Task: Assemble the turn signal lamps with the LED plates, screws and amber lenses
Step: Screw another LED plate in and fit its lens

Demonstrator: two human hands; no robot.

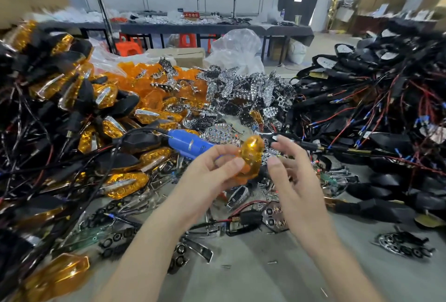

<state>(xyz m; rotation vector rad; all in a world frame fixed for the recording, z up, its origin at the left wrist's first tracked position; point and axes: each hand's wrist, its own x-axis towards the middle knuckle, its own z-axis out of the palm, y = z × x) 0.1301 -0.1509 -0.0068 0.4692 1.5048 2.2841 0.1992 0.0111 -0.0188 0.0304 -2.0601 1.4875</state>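
Pinching amber lens (252, 154) — left hand (212, 171) grip closed round it; right hand (292, 171) grip wide, beside.

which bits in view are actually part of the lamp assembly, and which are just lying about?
Job:
- amber lens, pinched in the left hand
- right hand, open beside it
- blue screwdriver
- chrome LED plates
- black housings with wires
- loose screw
- finished lamps

Lying about:
- plastic bag
- cardboard box
- orange stool
- tripod
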